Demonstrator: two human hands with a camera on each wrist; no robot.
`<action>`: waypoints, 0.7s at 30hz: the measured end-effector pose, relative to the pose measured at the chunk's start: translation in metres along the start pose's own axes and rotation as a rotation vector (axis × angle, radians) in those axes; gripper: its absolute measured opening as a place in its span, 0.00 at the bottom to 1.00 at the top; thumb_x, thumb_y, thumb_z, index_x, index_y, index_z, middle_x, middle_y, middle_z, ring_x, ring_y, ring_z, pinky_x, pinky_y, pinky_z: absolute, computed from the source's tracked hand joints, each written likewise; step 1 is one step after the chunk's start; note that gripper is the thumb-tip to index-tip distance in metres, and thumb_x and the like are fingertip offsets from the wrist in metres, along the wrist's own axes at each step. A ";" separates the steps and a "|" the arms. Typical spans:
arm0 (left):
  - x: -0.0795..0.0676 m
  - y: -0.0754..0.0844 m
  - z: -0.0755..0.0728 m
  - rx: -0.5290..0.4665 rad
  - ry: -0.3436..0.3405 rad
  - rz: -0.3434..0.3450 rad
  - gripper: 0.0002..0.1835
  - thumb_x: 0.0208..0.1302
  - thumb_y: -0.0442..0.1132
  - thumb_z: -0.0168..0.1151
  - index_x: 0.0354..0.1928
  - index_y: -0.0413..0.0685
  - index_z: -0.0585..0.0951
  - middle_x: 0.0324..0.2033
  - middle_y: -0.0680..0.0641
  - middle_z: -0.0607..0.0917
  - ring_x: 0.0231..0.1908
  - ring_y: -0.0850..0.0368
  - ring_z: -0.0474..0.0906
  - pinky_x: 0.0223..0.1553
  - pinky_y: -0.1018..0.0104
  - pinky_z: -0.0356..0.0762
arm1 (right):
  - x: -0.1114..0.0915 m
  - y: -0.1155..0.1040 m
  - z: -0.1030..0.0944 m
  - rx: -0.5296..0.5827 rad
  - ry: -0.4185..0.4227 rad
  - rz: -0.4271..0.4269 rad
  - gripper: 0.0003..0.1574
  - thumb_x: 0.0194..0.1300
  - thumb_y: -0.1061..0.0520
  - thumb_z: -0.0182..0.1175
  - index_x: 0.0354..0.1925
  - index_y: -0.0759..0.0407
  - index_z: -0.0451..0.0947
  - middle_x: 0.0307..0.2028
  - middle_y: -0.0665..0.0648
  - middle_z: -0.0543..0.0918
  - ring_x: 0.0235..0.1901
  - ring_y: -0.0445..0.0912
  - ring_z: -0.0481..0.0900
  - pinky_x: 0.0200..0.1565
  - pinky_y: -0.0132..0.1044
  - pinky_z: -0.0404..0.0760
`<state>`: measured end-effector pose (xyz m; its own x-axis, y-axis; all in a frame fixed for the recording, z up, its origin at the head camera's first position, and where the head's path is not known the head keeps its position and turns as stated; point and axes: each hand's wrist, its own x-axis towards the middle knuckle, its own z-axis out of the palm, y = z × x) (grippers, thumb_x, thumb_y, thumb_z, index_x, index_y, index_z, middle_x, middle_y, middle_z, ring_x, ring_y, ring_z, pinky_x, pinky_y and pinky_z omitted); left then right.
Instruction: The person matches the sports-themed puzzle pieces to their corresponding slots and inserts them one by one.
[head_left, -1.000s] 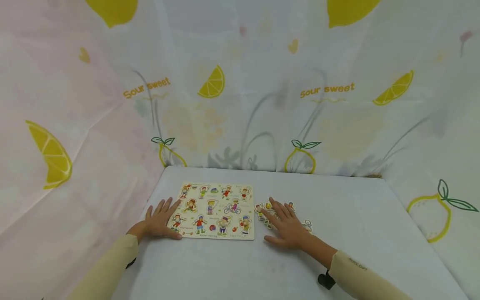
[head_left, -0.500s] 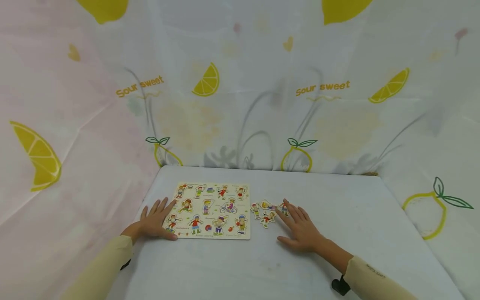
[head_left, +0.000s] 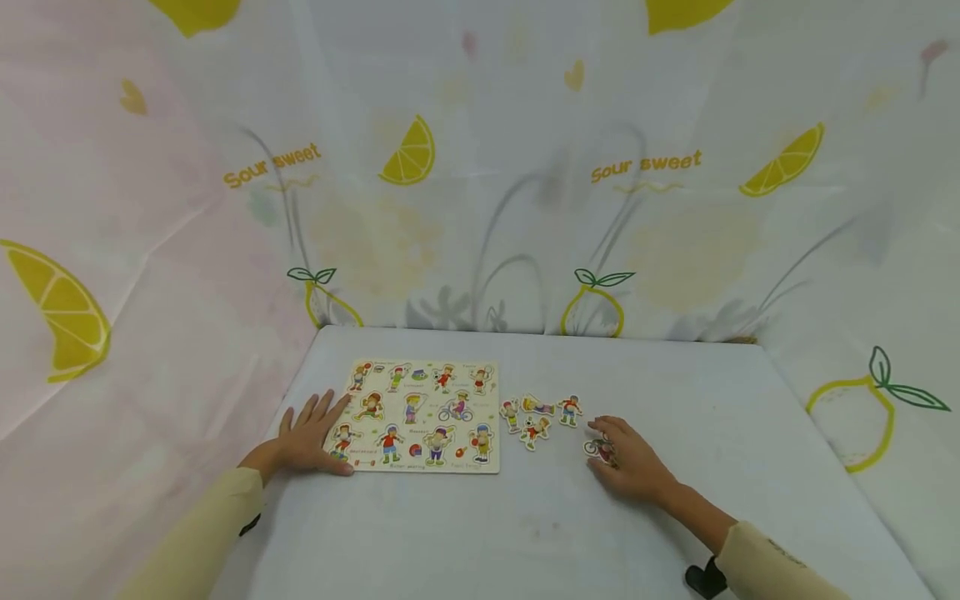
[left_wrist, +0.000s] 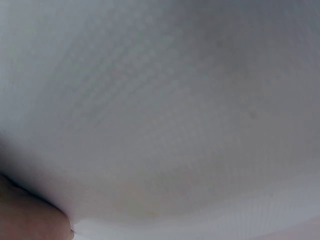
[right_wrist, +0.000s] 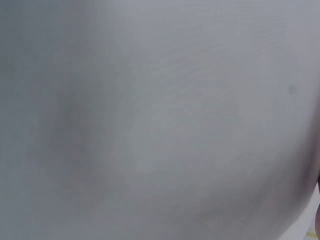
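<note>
In the head view my left hand (head_left: 306,435) lies with spread fingers on the left edge of a pale puzzle board (head_left: 441,460) printed with sports figures. To the right, my right hand (head_left: 633,467) is bent over a bicycle puzzle piece (head_left: 598,448). Its thumb and fingers lie on either side of that piece, which is partly hidden; no firm pinch shows. Several other figure pieces lie between board and right hand: a standing figure (head_left: 570,410), a lying figure (head_left: 537,406), a red-shirted figure (head_left: 535,432) and a green-clad figure (head_left: 511,414).
A white cloth covers the table (head_left: 480,542). Behind it and at both sides hang lemon-printed curtains (head_left: 480,208). The wrist views show mostly blurred white cloth, with a bit of skin at the edge.
My right hand has moved right, off the small pieces, uncovering them, and its fingers have drawn in around the bicycle piece. The left hand stays on the board. The head view has shifted slightly.
</note>
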<state>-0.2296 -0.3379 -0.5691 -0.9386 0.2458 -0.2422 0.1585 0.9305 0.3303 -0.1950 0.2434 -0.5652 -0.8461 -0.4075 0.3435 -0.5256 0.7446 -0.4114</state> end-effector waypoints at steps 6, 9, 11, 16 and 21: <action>0.002 0.000 -0.001 -0.004 0.007 0.006 0.77 0.32 0.78 0.71 0.79 0.53 0.42 0.77 0.31 0.38 0.74 0.26 0.31 0.64 0.23 0.21 | -0.001 0.012 -0.005 -0.019 0.054 -0.010 0.12 0.51 0.63 0.75 0.37 0.57 0.84 0.47 0.56 0.85 0.49 0.52 0.84 0.49 0.50 0.83; 0.002 0.002 -0.001 0.000 0.012 0.008 0.77 0.32 0.78 0.71 0.79 0.53 0.42 0.77 0.31 0.39 0.74 0.26 0.31 0.65 0.23 0.21 | -0.002 0.015 -0.008 -0.011 0.049 0.010 0.10 0.51 0.61 0.75 0.35 0.55 0.86 0.45 0.54 0.86 0.47 0.52 0.83 0.47 0.49 0.82; 0.001 0.003 -0.001 0.004 0.009 0.005 0.77 0.31 0.78 0.71 0.79 0.53 0.42 0.77 0.31 0.39 0.74 0.27 0.31 0.65 0.23 0.22 | -0.002 0.017 -0.010 0.016 0.034 0.024 0.09 0.52 0.60 0.75 0.35 0.54 0.87 0.43 0.54 0.86 0.46 0.52 0.83 0.46 0.49 0.82; -0.002 0.007 -0.005 -0.013 0.006 0.016 0.76 0.32 0.79 0.70 0.79 0.52 0.42 0.77 0.31 0.37 0.74 0.26 0.29 0.65 0.24 0.20 | 0.000 0.020 -0.016 0.107 -0.059 0.096 0.07 0.56 0.61 0.72 0.36 0.52 0.88 0.44 0.53 0.84 0.47 0.54 0.82 0.49 0.49 0.81; -0.007 0.013 -0.008 -0.040 -0.002 0.020 0.77 0.32 0.79 0.70 0.79 0.51 0.43 0.76 0.30 0.37 0.74 0.26 0.28 0.64 0.24 0.19 | 0.004 0.022 -0.023 0.148 -0.140 0.125 0.07 0.59 0.61 0.70 0.37 0.51 0.88 0.46 0.54 0.83 0.49 0.56 0.81 0.50 0.49 0.80</action>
<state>-0.2234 -0.3299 -0.5553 -0.9346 0.2650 -0.2371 0.1649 0.9138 0.3711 -0.2079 0.2707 -0.5540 -0.9040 -0.3942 0.1654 -0.4143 0.7125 -0.5663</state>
